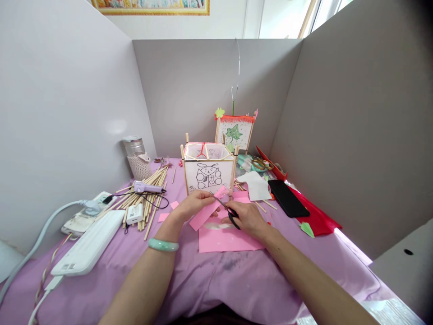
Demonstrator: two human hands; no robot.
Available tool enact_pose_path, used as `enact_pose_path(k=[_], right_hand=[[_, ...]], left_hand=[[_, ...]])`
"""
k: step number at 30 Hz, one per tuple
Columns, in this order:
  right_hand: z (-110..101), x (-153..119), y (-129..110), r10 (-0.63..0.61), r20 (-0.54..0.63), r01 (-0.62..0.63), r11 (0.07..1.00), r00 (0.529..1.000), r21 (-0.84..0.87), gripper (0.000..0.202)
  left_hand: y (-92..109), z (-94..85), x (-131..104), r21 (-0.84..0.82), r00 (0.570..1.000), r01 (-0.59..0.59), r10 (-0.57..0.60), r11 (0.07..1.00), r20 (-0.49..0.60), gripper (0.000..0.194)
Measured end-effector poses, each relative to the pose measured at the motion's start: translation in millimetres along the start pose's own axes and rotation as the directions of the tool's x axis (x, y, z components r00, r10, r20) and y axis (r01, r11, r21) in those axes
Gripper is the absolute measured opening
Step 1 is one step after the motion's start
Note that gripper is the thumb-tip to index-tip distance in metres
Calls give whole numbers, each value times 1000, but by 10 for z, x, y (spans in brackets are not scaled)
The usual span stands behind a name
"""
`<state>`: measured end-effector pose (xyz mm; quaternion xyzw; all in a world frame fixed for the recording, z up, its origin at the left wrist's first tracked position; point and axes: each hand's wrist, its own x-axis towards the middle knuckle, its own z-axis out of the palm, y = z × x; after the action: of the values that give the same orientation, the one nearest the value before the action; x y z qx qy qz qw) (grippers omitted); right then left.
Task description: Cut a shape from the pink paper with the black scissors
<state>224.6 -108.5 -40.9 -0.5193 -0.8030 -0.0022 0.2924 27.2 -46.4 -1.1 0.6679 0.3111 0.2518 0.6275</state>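
Observation:
My left hand [198, 204] pinches a strip of pink paper [203, 217], which slants up to a fringed upper end. Black-handled scissors [232, 217] are in my right hand [246, 218], their blades pointing up and left at the strip beside my left fingers. Beneath both hands a larger pink sheet [230, 241] lies on the purple cloth. Just behind stands a stick-framed lantern [209, 175] with a bear-like drawing on its front panel and a red cord on top. Whether the blades touch the paper is too small to tell.
On the left are wooden sticks [154, 180], a white power bank [88, 243], a power strip [76, 222] and a glass jar [137, 158]. A second lantern [234, 132] stands behind. To the right lie a black phone [288, 198], white paper [256, 185] and red cloth [316, 216].

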Motion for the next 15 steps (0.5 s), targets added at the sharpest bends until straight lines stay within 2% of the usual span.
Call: enact_pose_path(k=[4,7,9,10,11,12,13,14,15], right_hand=[[16,-7,26,0,20,0,1000,1000,3,34],[36,-10,60,0,39,1,1000,999,-9,31],[41,-6,71,7,55,-6,1000,998,-9,32],[41,-2,72,13,67,-13,1000,998,-4,32],[39,3,71,18,81,-19,1000,997,5,34],[36,8,67,23,95,-25,1000,995,13,35],[32,12,64,29,109,-31,999,994,19,35],[29,16,60,38,118,-41,999,992,22,35],[25,19,58,50,121,-53,998,991,21,33]], left_hand=[[-2,-34,4,73,1000,-8,9,997,-3,30],[-7,-127,18,169,998,-29,39,985,-58,32],[25,-171,4,234,986,-5,44,972,-163,34],[58,-165,-20,295,960,15,70,955,-273,34],[101,-131,-58,377,903,35,132,926,-408,34],[152,-62,-112,478,805,61,240,876,-543,32],[204,42,-180,590,666,87,394,803,-633,30],[251,177,-259,679,579,72,523,731,-625,29],[288,336,-342,745,575,3,609,667,-546,27]])
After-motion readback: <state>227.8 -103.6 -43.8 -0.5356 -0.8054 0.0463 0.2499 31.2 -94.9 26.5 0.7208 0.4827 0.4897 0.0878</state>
